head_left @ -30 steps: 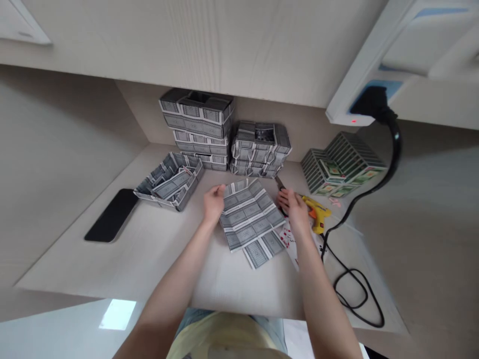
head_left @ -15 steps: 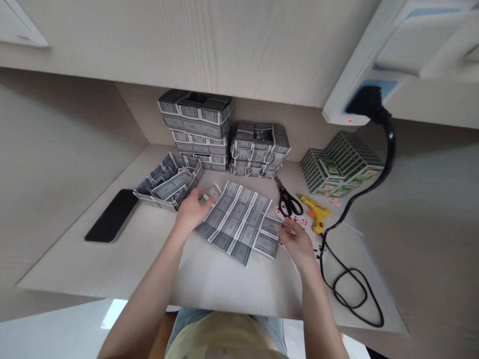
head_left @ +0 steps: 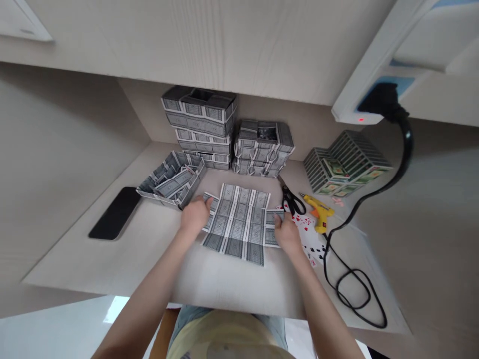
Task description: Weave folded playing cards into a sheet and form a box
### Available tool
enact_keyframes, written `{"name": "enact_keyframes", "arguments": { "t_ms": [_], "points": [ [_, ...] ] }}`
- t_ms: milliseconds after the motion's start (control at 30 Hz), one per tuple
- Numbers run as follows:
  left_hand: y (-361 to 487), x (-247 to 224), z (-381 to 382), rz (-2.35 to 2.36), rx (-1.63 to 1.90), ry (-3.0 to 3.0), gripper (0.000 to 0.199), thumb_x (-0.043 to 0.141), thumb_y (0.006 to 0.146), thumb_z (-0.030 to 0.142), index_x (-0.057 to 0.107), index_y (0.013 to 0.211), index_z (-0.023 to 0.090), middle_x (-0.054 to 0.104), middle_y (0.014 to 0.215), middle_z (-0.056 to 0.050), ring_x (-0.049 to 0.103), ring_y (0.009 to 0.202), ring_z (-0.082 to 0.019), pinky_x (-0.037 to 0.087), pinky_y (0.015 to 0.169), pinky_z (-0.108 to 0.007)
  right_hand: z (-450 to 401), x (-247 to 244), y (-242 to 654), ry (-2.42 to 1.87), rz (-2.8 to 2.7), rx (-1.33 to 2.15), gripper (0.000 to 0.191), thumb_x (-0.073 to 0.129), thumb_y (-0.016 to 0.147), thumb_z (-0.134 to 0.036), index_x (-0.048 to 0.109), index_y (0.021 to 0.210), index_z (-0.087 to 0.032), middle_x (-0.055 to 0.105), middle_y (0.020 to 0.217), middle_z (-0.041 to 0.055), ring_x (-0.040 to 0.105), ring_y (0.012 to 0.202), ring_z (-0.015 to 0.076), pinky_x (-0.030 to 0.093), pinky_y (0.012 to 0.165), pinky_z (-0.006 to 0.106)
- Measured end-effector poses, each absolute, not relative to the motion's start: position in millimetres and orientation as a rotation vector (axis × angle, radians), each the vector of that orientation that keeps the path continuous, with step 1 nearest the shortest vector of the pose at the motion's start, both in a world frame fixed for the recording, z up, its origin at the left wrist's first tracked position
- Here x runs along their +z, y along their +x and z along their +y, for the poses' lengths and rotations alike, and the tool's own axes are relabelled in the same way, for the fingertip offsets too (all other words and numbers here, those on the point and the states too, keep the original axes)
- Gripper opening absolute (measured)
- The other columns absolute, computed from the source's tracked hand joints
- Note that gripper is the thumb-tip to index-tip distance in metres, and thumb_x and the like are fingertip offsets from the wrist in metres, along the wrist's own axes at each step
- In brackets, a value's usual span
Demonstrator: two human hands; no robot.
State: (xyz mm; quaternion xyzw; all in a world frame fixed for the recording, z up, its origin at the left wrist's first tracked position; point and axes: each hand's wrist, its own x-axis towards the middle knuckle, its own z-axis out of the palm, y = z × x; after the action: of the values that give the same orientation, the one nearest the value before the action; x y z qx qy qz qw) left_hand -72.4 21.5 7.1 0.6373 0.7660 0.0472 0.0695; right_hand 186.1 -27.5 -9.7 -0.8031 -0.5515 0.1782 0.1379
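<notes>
A pale wood-grain surface sits in a recess under a cabinet, with walls of the same pale finish around it. At its middle lies a flat sheet of joined playing cards, backs up in a grey pattern, laid out in rows with a flap of cards sticking out at each side. The left hand rests palm down on the sheet's left edge, its grip loose, fingers spread over the left flap and closed round nothing. The right hand presses the right flap, fingers curled down onto the cards; whether it pinches the flap or only pushes on it cannot be told. Behind the left hand, an open tray made of cards lies tilted, and further back two stacks of card boxes stand against the wall. Just right of the sheet are black scissors, a yellow glue gun with its black cable looping across the surface, and loose face-up cards. Green card packs are stacked at the far right, and a black phone lies well apart on the left.
</notes>
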Motion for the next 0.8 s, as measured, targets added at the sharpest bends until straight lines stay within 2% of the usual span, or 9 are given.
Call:
{"name": "enact_keyframes", "arguments": {
  "t_ms": [200,633,800],
  "points": [
    [-58,2,16,2.390,0.126,1.996,0.050,0.020,0.089,0.039,0.054,0.098,0.004,0.065,0.071,-0.021,0.065,0.072,-0.031,0.046,0.056,-0.035,-28,-12,182,-2.404,-1.632,0.383,0.039,0.020,0.091,-0.035,0.047,0.104,-0.012,0.065,0.078,0.0133,0.063,0.073,0.0242,0.038,0.057,0.029],
    [-39,1,10,2.296,0.145,2.080,0.049,0.019,0.089,0.040,0.055,0.095,0.007,0.065,0.067,-0.019,0.065,0.068,-0.030,0.044,0.054,-0.034,-23,-8,163,-2.353,-1.750,0.413,0.036,0.024,0.090,-0.035,0.052,0.099,-0.013,0.065,0.080,0.0125,0.062,0.075,0.0228,0.038,0.060,0.028],
    [-42,2,10,2.367,0.162,1.954,0.047,0.020,0.089,0.040,0.054,0.096,0.009,0.065,0.069,-0.017,0.065,0.069,-0.029,0.045,0.056,-0.034,-24,-10,170,-2.306,-1.648,0.377,0.039,0.027,0.089,-0.037,0.053,0.101,-0.012,0.064,0.074,0.0126,0.060,0.068,0.0228,0.038,0.057,0.028]
  ]
}}
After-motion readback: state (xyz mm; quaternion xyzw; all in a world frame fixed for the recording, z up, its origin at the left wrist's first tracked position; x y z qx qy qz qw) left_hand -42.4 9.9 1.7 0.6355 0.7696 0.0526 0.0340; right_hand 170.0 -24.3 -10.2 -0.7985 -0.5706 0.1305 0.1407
